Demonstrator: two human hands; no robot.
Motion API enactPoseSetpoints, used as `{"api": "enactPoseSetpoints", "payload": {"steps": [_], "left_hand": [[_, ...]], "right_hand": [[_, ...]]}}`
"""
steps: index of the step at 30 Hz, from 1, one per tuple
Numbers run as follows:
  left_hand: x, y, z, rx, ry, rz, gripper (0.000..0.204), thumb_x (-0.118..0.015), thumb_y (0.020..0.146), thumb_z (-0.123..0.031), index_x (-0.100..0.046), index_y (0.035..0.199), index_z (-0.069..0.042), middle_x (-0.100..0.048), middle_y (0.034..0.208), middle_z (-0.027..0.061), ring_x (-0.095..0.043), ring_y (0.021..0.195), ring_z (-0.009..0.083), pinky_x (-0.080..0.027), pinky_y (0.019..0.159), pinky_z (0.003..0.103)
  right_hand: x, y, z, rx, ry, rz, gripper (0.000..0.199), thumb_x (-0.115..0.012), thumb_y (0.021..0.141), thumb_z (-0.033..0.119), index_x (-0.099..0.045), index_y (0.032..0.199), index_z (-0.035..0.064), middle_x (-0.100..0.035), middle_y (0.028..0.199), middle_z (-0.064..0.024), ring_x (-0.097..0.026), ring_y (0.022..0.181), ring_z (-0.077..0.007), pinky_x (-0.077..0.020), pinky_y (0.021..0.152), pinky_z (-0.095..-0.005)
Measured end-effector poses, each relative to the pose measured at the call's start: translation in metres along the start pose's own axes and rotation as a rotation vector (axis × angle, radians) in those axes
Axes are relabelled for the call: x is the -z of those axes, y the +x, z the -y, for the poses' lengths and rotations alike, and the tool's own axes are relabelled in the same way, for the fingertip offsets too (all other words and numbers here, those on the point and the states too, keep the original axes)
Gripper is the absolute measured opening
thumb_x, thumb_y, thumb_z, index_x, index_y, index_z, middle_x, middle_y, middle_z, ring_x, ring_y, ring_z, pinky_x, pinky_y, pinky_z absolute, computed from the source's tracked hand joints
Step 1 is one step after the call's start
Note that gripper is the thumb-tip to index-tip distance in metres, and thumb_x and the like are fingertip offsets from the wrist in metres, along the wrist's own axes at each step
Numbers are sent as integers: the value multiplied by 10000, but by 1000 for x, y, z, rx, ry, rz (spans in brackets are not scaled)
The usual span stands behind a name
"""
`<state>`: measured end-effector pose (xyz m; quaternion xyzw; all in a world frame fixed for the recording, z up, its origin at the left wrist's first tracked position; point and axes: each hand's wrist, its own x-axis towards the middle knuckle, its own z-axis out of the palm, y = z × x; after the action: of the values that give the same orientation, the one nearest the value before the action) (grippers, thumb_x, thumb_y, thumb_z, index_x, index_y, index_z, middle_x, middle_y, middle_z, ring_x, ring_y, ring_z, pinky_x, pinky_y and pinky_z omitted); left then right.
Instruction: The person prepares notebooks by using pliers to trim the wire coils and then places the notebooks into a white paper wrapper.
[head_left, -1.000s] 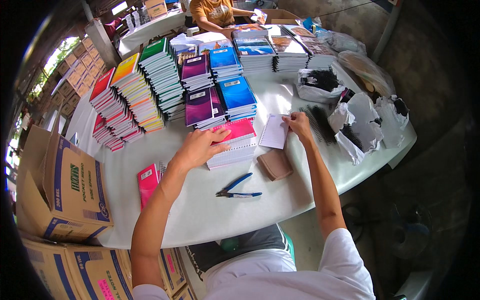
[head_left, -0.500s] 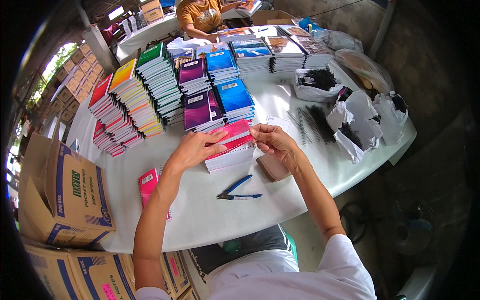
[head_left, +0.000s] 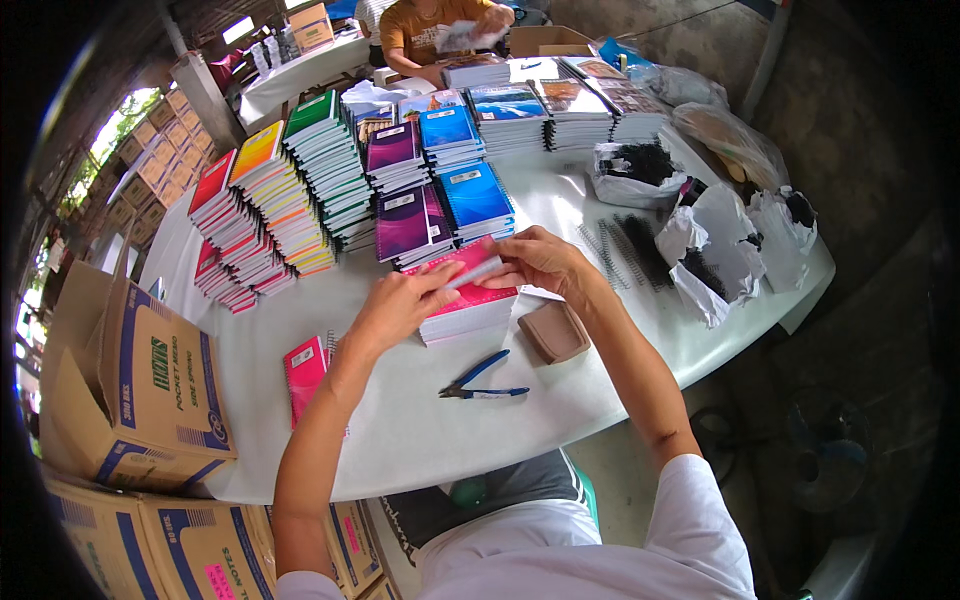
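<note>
Both hands meet over a pink stack (head_left: 470,300) of notebooks near the middle of the white table (head_left: 400,430). The left hand (head_left: 400,305) rests on the stack's left part with its fingers bent down onto the top cover. The right hand (head_left: 540,262) comes in from the right and pinches a pale strip (head_left: 475,272) that lies slantwise across the top notebook — thumb and fingertips grasp its right end, and the left fingertips touch its other end.

Just right of the stack lies a brown pad (head_left: 555,332), and nearer, blue-handled pliers (head_left: 482,380) lie flat on the table. A single pink notebook (head_left: 305,368) sits to the left, partly under the left forearm.

Farther off stand more stacks — purple (head_left: 405,225) and blue (head_left: 475,198) just beyond the pink one, and slanted rows of coloured notebooks (head_left: 265,215) to the far left. Black spiral coils (head_left: 625,255) lie to the right beside white bags (head_left: 715,250). Cardboard boxes (head_left: 140,390) stand at the near left. At the far end another person (head_left: 440,25) in an orange shirt works.
</note>
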<state>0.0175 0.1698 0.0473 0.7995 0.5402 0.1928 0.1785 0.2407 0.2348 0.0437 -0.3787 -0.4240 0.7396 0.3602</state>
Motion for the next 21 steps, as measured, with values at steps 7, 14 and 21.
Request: {"api": "enactPoseSetpoints", "payload": {"steps": [7,14,21], "left_hand": [[-12,-82,8,33,-411,-629,995,-779,801,-98,-157,1574,-169,-262,1587,190,-163,1495,289,-214,1181,435],[-107,-196,27,379,-971,-151,1031,-638,863,35,101,1560,-139,-200,1597,223,-219,1478,296,-223,1177,386],[-63,-194,-15,209,-147,-376,1050,-740,815,-105,1,1556,-60,-137,1597,237,-192,1459,432,-181,1171,528]], "right_hand": [[-15,-70,-50,470,-317,100,138,-626,940,41,-642,1064,-17,-633,945,-28,-604,927,-107,-485,836,-258],[-65,-124,-191,458,-516,73,235,-452,922,-144,-432,1093,16,-557,1136,-156,-557,1079,-257,-431,936,-316],[-62,-126,-210,485,-622,139,379,-416,810,-224,-400,1104,16,-519,1146,-173,-540,1045,-318,-423,930,-329]]}}
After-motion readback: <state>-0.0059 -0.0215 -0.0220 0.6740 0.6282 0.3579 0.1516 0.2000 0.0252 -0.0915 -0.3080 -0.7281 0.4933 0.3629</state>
